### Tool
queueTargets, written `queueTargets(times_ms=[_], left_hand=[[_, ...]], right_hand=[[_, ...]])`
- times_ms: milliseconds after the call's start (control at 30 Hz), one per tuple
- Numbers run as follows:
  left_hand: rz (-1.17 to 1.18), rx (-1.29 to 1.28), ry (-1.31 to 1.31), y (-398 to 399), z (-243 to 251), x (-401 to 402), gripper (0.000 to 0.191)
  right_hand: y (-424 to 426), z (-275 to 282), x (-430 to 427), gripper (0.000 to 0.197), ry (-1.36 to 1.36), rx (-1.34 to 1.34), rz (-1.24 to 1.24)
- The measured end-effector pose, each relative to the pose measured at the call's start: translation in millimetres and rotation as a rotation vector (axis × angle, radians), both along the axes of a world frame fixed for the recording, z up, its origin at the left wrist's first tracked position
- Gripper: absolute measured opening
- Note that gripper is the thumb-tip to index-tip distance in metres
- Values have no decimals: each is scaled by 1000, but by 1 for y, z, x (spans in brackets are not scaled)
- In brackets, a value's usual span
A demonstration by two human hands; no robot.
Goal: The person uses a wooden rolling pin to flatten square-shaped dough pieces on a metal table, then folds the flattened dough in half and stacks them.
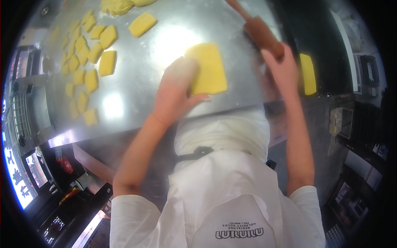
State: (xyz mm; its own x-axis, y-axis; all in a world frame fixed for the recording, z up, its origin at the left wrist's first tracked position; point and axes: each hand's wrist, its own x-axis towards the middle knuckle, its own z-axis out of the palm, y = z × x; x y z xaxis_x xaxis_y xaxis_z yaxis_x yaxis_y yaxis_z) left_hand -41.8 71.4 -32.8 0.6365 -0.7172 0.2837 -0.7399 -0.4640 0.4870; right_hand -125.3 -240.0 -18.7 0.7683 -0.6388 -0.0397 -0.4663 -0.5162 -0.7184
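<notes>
A flat, rounded rectangular sheet of yellow dough (211, 69) lies on the metal worktop (133, 99) in front of me. My left hand (176, 83) is at its left side, with the fingers against that edge and the thumb spread along the near edge. Blur hides whether those fingers pinch the dough. To the right, my right hand (283, 68) grips the near end of a wooden rolling pin (262, 34). The pin slants away toward the top of the view, its far handle pointing up and left, apart from the dough sheet.
Several small yellow dough pieces (91, 81) are spread over the worktop's left side. A single piece (142, 24) lies farther back, near a larger dough mass (118, 6) at the top edge. On a dark surface at right rests a long dough strip (308, 74).
</notes>
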Motion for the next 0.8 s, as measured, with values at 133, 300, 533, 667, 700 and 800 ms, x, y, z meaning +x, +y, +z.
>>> queueTargets(times_ms=[133, 300, 533, 667, 700, 800], left_hand=[[20, 29, 3, 1, 2, -8, 88], [0, 41, 43, 6, 0, -11, 85], [94, 54, -35, -44, -5, -8, 101], [124, 128, -73, -70, -12, -15, 112], [123, 129, -75, -70, -10, -15, 112], [112, 132, -28, -72, -3, -14, 112]], right_hand=[[0, 0, 0, 71, -10, 18, 2], [-1, -2, -1, 72, -10, -1, 5], [2, 1, -1, 73, -7, -6, -8], [5, 3, 1, 72, 17, -28, 4], [5, 3, 0, 72, 14, -26, 2], [3, 1, -1, 71, 44, -24, 15]])
